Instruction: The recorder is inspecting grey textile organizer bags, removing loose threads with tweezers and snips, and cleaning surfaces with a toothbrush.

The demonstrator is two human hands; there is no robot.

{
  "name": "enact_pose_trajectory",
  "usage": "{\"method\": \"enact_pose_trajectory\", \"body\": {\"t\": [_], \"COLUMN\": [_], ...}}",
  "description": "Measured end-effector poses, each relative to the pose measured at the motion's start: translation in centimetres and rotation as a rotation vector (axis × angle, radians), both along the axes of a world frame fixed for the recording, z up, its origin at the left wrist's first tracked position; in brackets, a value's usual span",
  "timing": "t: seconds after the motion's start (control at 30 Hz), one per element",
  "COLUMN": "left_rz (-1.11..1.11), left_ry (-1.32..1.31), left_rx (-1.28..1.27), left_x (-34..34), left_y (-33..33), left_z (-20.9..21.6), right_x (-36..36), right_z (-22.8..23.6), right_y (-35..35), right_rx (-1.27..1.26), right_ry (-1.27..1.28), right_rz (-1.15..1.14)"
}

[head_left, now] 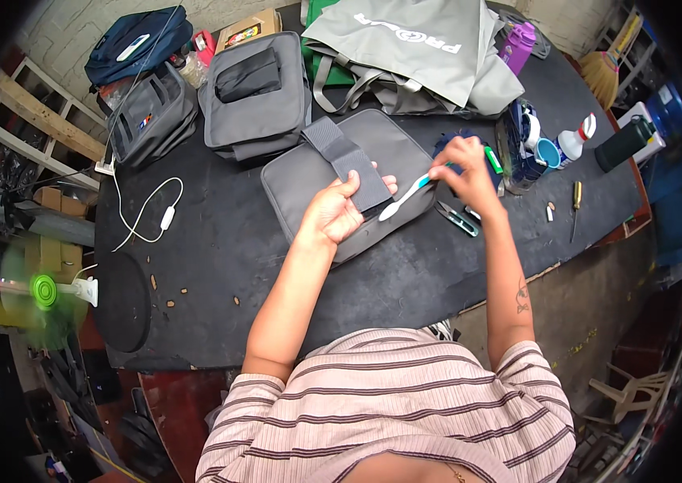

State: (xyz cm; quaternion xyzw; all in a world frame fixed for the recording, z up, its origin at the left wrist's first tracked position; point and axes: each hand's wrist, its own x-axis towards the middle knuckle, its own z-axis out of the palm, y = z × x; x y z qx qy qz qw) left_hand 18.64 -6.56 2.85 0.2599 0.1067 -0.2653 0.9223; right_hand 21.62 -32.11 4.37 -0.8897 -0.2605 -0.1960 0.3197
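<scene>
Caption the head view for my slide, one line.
Left hand holds the strap on a gray bag; right hand holds a toothbrush.

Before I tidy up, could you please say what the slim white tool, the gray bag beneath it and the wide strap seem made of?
Slim white tool: probably hard plastic, smooth, judging by its even, molded-looking shape.
Gray bag: likely matte synthetic fabric, given its soft, rounded edges; fibre unclear.
Wide strap: apparently woven webbing, given its ribbed, dull surface.

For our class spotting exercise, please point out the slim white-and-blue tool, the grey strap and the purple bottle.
Slim white-and-blue tool (406, 198), head view: on its white shaft.
Grey strap (347, 157), head view: on its middle stretch.
Purple bottle (516, 50), head view: on its body.
</scene>
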Motion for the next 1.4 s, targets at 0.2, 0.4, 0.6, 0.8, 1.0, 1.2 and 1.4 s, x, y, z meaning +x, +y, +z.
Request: {"method": "enact_pose_trajectory", "body": {"t": [0.2,0.4,0.6,0.8,1.0,1.2,1.4], "left_rz": [0.003,-0.028,0.085,0.416,1.002,0.327,-0.122], "left_ry": [0.067,0.025,-0.093,-0.233,-0.189,0.338,-0.468], "left_rx": [-0.024,-0.025,0.004,0.248,1.483,2.617,2.487], "left_x": [0.2,0.6,1.1,-0.1,-8.9,-23.9,-22.8], "left_y": [0.0,-0.3,1.7,11.9,27.4,32.8,16.1], "left_z": [-0.7,-1.6,-0.3,-0.3,-5.6,-13.0,-8.8], "right_x": [-1.3,-3.6,-5.5,-9.8,-10.2,-12.5,-11.6], "right_z": [-0.5,-0.9,-2.5,-3.7,-10.5,-14.8,-13.8], "right_y": [1.4,2.3,-2.5,-4.0,-14.4,-17.6,-13.0], "right_rx": [-0.009,-0.041,0.414,0.170,0.486,-0.328,-0.055], "right_ry": [0.035,-0.028,0.237,0.304,0.107,0.086,-0.020], "right_rz": [0.010,-0.026,-0.144,-0.085,-0.762,-1.198,-1.123]}}
